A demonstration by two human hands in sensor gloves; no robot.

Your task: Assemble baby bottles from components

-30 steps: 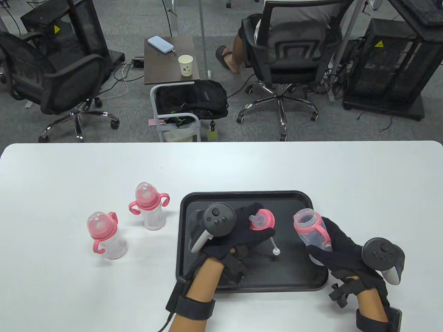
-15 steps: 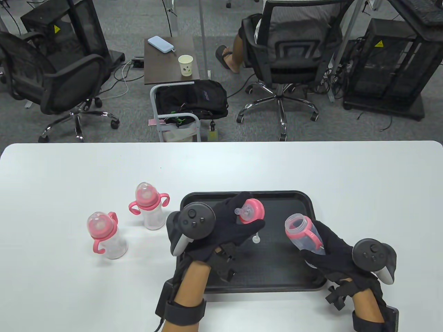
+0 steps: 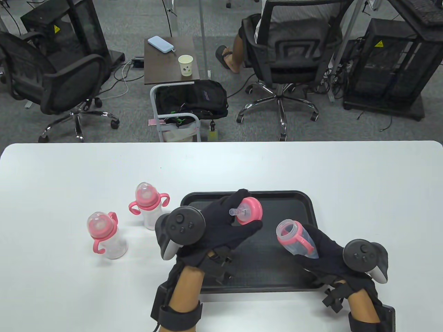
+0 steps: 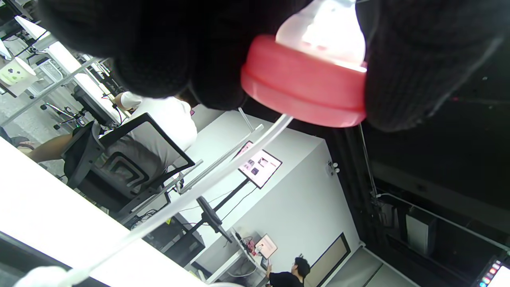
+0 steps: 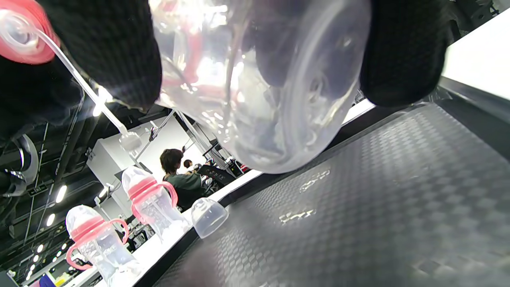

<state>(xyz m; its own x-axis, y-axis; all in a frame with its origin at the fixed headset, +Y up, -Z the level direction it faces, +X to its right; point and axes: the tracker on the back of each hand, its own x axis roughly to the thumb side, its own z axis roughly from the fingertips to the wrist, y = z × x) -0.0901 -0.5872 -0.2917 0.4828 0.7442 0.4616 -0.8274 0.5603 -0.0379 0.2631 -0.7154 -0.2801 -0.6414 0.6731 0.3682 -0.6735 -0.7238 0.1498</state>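
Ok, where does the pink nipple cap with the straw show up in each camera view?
Table view: pink nipple cap held by the left hand, above the black tray.
Left wrist view: top centre, straw hanging down-left.
Right wrist view: top-left corner.
Shared landmark: its straw.

Even overhead light, sharp from above
The white surface (image 3: pixel 311 166) is glaring brightly; both wrist views are blurring and warping close-up objects at their edges.

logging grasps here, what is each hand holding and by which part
The left hand grips the pink nipple collar by its rim, straw dangling. The right hand holds the clear bottle body around its lower half.
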